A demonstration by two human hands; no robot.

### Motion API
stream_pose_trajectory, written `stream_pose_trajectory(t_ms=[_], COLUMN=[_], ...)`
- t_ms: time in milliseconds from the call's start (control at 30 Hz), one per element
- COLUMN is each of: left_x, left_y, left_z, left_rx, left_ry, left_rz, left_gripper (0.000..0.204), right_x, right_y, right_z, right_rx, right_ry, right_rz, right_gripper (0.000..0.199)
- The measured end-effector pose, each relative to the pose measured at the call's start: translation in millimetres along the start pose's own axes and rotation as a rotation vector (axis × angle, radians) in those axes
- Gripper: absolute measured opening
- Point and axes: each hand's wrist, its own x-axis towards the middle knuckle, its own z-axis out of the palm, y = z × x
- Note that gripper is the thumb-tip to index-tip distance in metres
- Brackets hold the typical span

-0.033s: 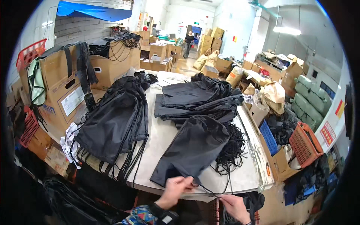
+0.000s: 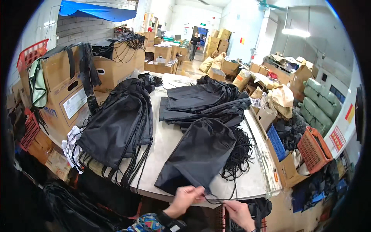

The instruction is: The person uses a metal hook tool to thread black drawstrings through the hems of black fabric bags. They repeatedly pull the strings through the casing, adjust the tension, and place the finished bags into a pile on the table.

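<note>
A black drawstring bag (image 2: 196, 154) lies flat near the table's front edge, its near corner drawn toward me. At that corner my left hand (image 2: 186, 200) is closed, thumb and fingers pinching the black cord (image 2: 213, 201) where it leaves the bag. My right hand (image 2: 240, 215) pinches the same cord a little to the right, just off the table's edge. Between the two hands the cord hangs in a small loop. Exactly what lies under the left fingertips is hidden. Behind this bag is a stack of black bags (image 2: 203, 96), with tangled cords (image 2: 240, 152) at its right.
Another pile of black bags (image 2: 116, 123) covers the table's left side, cords hanging over the front edge. Cardboard boxes (image 2: 63, 92) stand at the left. An orange basket (image 2: 313, 150) and a blue crate (image 2: 276, 142) sit right of the table (image 2: 156, 162). A person (image 2: 194, 46) stands far back.
My left hand has shifted slightly right and toward me. My right hand has moved slightly left, so the cord between them is slacker.
</note>
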Motion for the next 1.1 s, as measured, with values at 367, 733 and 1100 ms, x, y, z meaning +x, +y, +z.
stream_pose_trajectory(t_ms=[367,733,1100], left_x=[6.9,3.6,4.8], left_y=[35.7,24.6,11.9], left_z=[-49.9,-11.7,-3.1], left_rx=[0.098,0.147,0.381], left_ry=[0.290,0.031,0.032], left_rz=[0.322,0.089,0.245], left_gripper=[0.045,0.049,0.034], right_x=[5.5,11.7,17.4], right_y=[-25.1,-11.8,-21.3], right_z=[-24.9,15.2,42.5], right_rx=[0.248,0.560,1.071], right_ry=[-0.272,-0.310,-0.210], right_rz=[0.123,0.482,0.785], right_gripper=[0.020,0.020,0.021])
